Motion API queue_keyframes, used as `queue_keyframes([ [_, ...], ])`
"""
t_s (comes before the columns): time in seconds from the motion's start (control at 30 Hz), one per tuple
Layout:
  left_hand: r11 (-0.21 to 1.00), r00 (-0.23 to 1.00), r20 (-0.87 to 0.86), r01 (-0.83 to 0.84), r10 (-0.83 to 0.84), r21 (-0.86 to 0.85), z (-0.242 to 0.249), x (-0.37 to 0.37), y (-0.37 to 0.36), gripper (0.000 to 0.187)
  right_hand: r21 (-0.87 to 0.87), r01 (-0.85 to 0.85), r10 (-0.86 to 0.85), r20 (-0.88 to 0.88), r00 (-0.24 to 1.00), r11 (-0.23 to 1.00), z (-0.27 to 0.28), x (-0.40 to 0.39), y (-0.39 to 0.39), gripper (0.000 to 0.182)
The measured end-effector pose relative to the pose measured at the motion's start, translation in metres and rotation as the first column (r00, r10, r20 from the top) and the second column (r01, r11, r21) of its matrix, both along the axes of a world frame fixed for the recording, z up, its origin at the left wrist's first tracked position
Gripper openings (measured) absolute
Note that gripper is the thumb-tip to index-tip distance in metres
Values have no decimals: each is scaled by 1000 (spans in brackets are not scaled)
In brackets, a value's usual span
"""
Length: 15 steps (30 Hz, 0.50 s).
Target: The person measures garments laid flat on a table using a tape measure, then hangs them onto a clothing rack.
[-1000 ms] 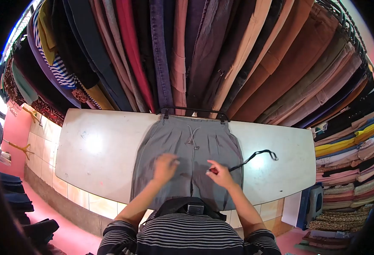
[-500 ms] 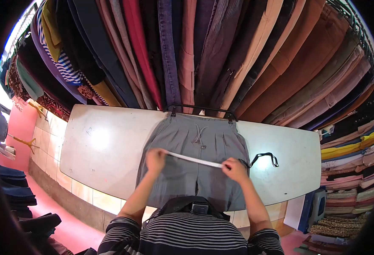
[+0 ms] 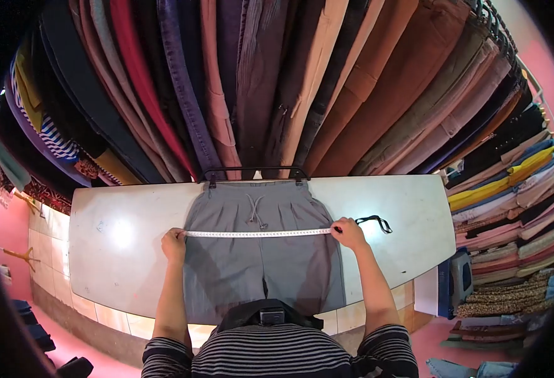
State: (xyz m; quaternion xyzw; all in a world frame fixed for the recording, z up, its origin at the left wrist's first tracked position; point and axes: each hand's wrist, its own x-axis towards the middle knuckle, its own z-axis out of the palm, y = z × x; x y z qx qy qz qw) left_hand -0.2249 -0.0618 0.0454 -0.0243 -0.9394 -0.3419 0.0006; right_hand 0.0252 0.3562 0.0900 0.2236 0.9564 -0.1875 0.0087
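Observation:
Grey drawstring trousers (image 3: 226,264) lie flat on the white table, their waistband clipped to a black hanger (image 3: 255,169). Across the hips runs a white tape measure (image 3: 258,234), stretched straight from side to side. My left hand (image 3: 174,244) pinches its one end at the left edge of the trousers. At the right edge, my right hand (image 3: 348,232) is closed on the other part of the tape. A black strap (image 3: 377,222) lies on the table just beyond my right hand. The lower trouser legs are hidden by my body.
The white table (image 3: 125,264) has a rounded front edge close to me. Behind it hangs a dense row of trousers (image 3: 327,82). Stacks of folded clothes (image 3: 510,201) stand at the right, near a grey plastic stool (image 3: 461,277).
My left hand has moved out to the left edge of the trousers, and the tape is now longer and level instead of slanted. The camera view has shifted to the right.

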Motion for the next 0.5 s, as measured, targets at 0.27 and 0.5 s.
queue_keyframes([
  [0.27, 988, 998, -30, 52, -48, 143, -2, -4, -8, 12, 60, 102, -104, 30, 994, 993, -8, -2, 24, 12],
  [0.5, 967, 999, -12, 32, -30, 252, -16, -7, -15, 30, 81, 34, -32, -28, 999, 996, -11, -6, 24, 8],
])
